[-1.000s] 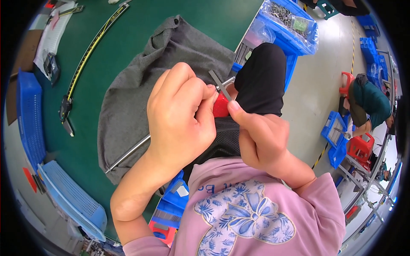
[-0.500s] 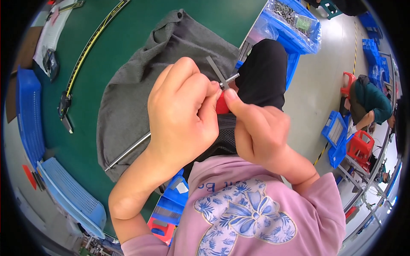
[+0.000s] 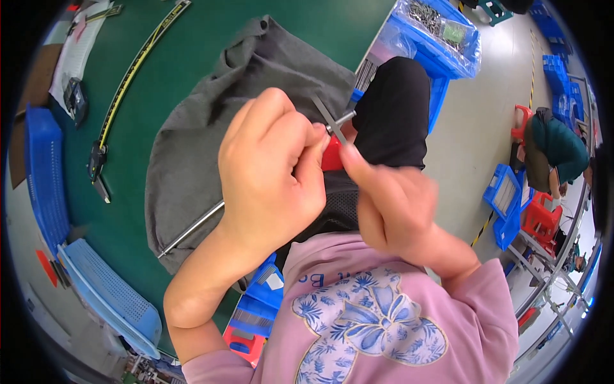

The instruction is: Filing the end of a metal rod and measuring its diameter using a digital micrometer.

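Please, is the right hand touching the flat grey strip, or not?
Touching. In the head view, the right hand has its thumb tip on the lower end of the flat grey strip.

The cloth (image 3: 185, 147) is plain grey, the table (image 3: 192, 57) under it green. Over it, the rod (image 3: 192, 229) is silver; by its right edge, the strip (image 3: 329, 115) is duller grey. Left of it, the caliper (image 3: 97, 158) is black and yellow, the basket (image 3: 46, 173) blue. Below it, the shirt (image 3: 384, 307) is pink with a blue-and-white floral bow.
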`<control>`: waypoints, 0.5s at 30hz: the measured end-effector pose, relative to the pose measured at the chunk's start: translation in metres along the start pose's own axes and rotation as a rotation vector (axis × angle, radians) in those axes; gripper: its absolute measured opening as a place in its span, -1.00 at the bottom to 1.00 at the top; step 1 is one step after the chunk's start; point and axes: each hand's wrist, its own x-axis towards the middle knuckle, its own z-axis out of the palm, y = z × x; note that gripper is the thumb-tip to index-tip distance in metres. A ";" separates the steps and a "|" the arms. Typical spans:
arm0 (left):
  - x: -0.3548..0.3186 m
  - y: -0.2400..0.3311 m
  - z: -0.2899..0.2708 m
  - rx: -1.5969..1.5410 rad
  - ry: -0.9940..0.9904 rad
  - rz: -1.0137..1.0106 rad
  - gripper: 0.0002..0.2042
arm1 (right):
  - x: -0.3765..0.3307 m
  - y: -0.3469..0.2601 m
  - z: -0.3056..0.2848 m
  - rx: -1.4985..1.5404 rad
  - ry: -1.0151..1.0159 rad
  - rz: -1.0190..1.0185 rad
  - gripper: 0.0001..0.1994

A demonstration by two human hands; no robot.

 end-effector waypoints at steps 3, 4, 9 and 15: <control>0.001 -0.001 -0.001 -0.017 0.040 0.003 -0.84 | 0.016 0.003 0.004 0.101 -0.030 0.036 -0.58; 0.000 -0.001 -0.001 -0.013 0.044 0.003 -0.84 | 0.005 0.001 0.001 0.069 -0.044 0.042 -0.58; 0.001 0.001 0.000 -0.023 0.022 -0.009 -0.84 | 0.001 0.001 -0.001 0.122 -0.044 0.069 -0.53; 0.000 0.000 -0.001 -0.011 0.016 -0.020 -0.84 | -0.017 -0.009 -0.018 0.111 -0.153 0.129 -0.55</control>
